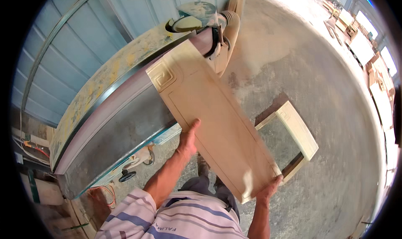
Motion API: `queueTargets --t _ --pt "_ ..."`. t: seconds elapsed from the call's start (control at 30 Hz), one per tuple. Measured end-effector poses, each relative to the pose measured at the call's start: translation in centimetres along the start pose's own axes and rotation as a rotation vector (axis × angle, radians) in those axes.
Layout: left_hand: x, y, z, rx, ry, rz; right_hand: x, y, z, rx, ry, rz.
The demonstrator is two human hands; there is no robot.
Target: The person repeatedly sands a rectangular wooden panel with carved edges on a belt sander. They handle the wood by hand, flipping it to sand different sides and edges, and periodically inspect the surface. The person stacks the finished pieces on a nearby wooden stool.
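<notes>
A long wooden panel (217, 117) with a carved square spiral at its far corner and a thin line along its edges slants across the middle. My left hand (188, 142) grips its left long edge, thumb lying on the face. At the near right corner, my right hand (269, 189) holds the panel, its fingers partly hidden. The panel's far end is over or against the belt sander (130, 117); whether it touches the pinkish sanding belt (98, 128) I cannot tell.
A wooden frame piece with a carved top (296, 128) rests on the concrete floor (343, 155) to the right. Behind the sander stand a ribbed hose (233, 27) and a blue metal wall (79, 42). A black hand knob (127, 175) juts below the sander. Wooden pieces line the far right.
</notes>
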State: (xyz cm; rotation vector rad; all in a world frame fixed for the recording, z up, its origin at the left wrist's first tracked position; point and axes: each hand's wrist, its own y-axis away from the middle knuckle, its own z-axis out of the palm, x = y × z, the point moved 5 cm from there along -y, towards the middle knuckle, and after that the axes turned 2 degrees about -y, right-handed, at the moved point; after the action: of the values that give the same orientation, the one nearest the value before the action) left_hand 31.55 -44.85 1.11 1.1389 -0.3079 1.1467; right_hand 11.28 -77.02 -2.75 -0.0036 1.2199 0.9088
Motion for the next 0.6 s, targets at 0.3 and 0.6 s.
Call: queueTargets --t 0.3,0.6 --pt "11.0 8.0 11.1 -0.428 -0.055 0.220 0.4 -3.1 -7.4 0.372 0.008 -0.108" --pt "3.7 11.3 17.2 -0.603 -0.501 0.456 -0.7 -6.5 -11.3 0.047 0.476 -0.146"
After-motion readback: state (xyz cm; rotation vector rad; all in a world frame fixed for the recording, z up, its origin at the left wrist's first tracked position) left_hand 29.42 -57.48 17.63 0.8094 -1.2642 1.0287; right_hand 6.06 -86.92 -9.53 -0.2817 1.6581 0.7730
